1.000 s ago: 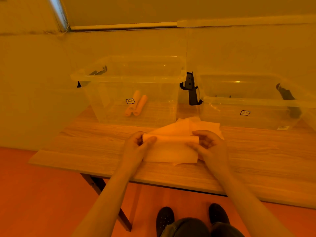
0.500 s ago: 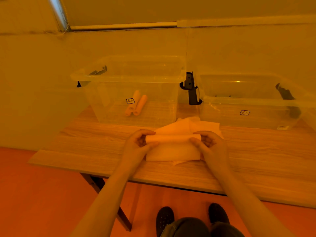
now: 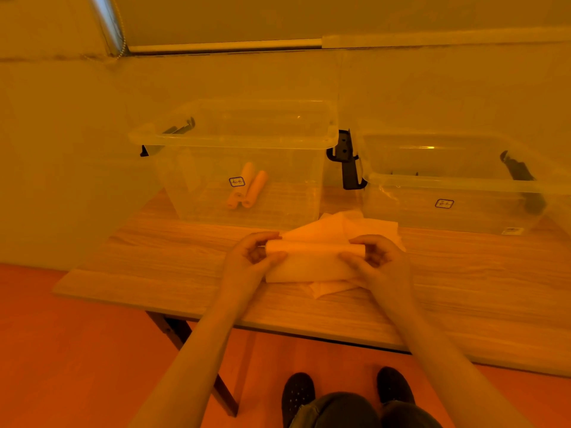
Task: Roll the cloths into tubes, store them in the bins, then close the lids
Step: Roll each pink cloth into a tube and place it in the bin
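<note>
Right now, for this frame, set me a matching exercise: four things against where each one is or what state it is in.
Things:
1. rolled cloths
2. half-rolled cloth
3. right bin
4. cloth pile

States:
A. holds no cloth
B. inside the left bin
C. gripped at both ends by the left hand and right hand
D. loose on the table behind the hands

Pairs: 1-B, 2-C, 3-A, 4-D
</note>
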Demonstrator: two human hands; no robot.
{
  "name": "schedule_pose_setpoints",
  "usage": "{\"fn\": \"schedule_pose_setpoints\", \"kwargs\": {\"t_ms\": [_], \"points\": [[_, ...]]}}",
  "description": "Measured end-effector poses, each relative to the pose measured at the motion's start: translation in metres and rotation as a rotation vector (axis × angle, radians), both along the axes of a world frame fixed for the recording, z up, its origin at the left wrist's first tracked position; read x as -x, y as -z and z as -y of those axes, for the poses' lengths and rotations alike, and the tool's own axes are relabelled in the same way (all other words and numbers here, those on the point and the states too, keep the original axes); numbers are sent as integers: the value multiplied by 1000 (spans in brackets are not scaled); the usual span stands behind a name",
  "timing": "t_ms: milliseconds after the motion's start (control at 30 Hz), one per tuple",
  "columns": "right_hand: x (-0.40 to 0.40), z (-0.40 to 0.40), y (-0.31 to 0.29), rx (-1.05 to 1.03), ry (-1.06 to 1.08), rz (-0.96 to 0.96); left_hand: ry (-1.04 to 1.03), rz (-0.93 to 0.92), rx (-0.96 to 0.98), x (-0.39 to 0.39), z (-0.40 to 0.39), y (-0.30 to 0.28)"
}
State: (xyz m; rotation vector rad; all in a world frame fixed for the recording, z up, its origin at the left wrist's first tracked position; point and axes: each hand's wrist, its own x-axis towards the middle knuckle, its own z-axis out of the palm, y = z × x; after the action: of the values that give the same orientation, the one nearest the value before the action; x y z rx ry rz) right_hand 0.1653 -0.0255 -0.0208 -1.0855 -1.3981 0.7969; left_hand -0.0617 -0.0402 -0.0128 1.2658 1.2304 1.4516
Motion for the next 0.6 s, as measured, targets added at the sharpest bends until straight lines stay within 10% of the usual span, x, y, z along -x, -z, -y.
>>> {"fn": "schedule_pose_setpoints", "kwargs": {"t_ms": [600], "points": [[0, 2, -1, -25, -9, -37, -13, -61, 0, 1, -2, 4]]}}
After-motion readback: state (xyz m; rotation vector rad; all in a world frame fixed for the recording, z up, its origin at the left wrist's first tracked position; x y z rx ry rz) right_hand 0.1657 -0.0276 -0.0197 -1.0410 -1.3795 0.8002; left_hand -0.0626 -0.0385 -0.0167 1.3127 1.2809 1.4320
